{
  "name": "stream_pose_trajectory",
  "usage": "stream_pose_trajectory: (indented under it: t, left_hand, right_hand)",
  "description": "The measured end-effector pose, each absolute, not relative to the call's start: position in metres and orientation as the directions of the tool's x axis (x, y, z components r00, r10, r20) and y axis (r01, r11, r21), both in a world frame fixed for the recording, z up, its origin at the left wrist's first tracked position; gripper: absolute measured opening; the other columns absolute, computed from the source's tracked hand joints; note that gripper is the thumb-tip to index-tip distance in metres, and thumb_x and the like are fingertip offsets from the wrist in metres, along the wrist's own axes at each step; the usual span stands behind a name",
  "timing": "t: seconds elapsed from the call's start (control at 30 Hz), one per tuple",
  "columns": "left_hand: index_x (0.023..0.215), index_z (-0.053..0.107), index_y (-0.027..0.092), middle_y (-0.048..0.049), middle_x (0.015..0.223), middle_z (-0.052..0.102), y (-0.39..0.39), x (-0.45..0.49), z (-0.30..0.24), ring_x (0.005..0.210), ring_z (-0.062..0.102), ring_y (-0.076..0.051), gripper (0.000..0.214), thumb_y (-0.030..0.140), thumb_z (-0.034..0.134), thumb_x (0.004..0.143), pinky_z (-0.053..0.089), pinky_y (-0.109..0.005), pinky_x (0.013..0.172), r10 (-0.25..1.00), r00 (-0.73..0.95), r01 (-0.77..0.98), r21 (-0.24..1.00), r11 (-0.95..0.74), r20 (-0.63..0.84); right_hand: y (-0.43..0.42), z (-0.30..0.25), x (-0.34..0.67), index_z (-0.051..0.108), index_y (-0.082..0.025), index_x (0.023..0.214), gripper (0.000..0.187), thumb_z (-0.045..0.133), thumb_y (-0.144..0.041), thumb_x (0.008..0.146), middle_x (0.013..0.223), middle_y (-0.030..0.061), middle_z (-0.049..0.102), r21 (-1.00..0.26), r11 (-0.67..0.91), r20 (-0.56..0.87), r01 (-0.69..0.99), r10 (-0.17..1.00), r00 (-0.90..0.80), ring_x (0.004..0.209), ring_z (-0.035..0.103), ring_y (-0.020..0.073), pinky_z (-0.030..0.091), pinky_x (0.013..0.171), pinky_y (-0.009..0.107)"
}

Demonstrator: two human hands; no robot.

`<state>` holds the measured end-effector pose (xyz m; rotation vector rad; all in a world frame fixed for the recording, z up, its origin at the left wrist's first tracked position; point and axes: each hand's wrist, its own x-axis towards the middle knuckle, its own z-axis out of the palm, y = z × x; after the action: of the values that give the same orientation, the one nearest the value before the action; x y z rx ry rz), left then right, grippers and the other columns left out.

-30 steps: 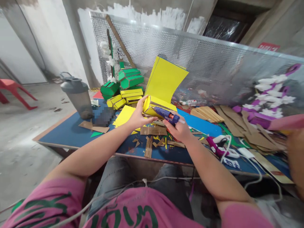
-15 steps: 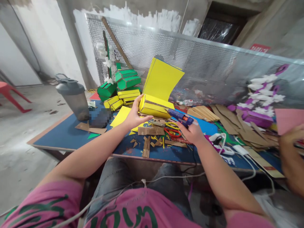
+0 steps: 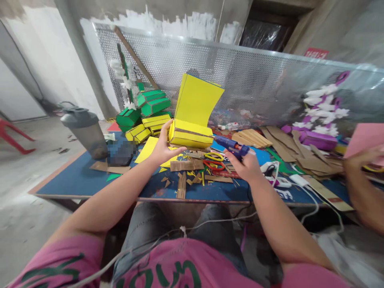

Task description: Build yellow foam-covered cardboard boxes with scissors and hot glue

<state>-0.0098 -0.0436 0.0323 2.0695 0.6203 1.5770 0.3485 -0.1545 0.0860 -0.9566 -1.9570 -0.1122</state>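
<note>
My left hand [image 3: 163, 149] steadies the left end of a yellow cardboard box [image 3: 192, 138] with brown seams. Its thumb is stretched out below, and some fingers are hidden behind the box. A yellow sheet [image 3: 198, 100] stands up behind the box; whether it is joined to it I cannot tell. Wrapped round the handle of a blue hot glue gun [image 3: 231, 146], my right hand [image 3: 249, 166] keeps the nozzle close to the box's right end. In front of the box lie scissors with yellow handles [image 3: 214, 157] and a pair with red handles [image 3: 213, 165].
Cardboard scraps [image 3: 181, 185] litter the table [image 3: 72, 172]. A shaker bottle [image 3: 82, 130] stands at left, near green boxes [image 3: 154, 103] and smaller yellow boxes [image 3: 138, 133]. White cables [image 3: 309, 192] hang over the front edge. Another person's hand [image 3: 357, 168] is at right with pink card [image 3: 364, 140].
The whole view has shifted slightly, so things appear further left. The glue gun's nozzle has moved a little off the box's front seam towards its right end. My left hand keeps its hold.
</note>
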Motion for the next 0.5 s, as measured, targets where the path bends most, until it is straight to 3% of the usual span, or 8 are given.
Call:
stream_pose_trajectory:
  t: [0.17,0.33,0.5]
  left_hand:
    - [0.182,0.027,0.034,-0.0204,0.187,0.037,-0.047,-0.009,0.034,0.171,0.048,-0.049,0.134,0.073,0.101,0.079,0.050,-0.070,0.137,0.577,0.252,0.126,0.565,-0.816,0.777]
    - [0.183,0.025,0.036,-0.0201,0.185,0.039,-0.044,-0.009,0.031,0.171,0.048,-0.048,0.136,0.071,0.103,0.078,0.051,-0.070,0.137,0.549,0.260,0.129,0.535,-0.835,0.794]
    - [0.184,0.025,0.034,-0.0212,0.184,0.040,-0.042,-0.009,0.034,0.172,0.047,-0.048,0.132,0.072,0.099,0.082,0.048,-0.069,0.139,0.478,0.244,0.185,0.443,-0.877,0.844]
  right_hand:
    - [-0.156,0.091,0.298,0.080,-0.026,0.110,0.028,0.069,-0.051,0.114,0.111,0.0105,0.085,-0.373,0.758,0.734,0.535,0.594,-0.330,0.102,0.082,0.0342,0.065,0.090,0.047]
    - [-0.149,0.099,0.260,0.077,-0.025,0.105,0.031,0.065,-0.052,0.116,0.106,0.0110,0.083,-0.343,0.802,0.735,0.489,0.554,-0.392,0.100,0.080,0.0329,0.063,0.088,0.046]
    - [-0.145,0.099,0.254,0.078,-0.025,0.114,0.034,0.061,-0.054,0.118,0.113,0.0139,0.086,-0.290,0.795,0.747,0.533,0.536,-0.393,0.109,0.081,0.0363,0.064,0.096,0.050]
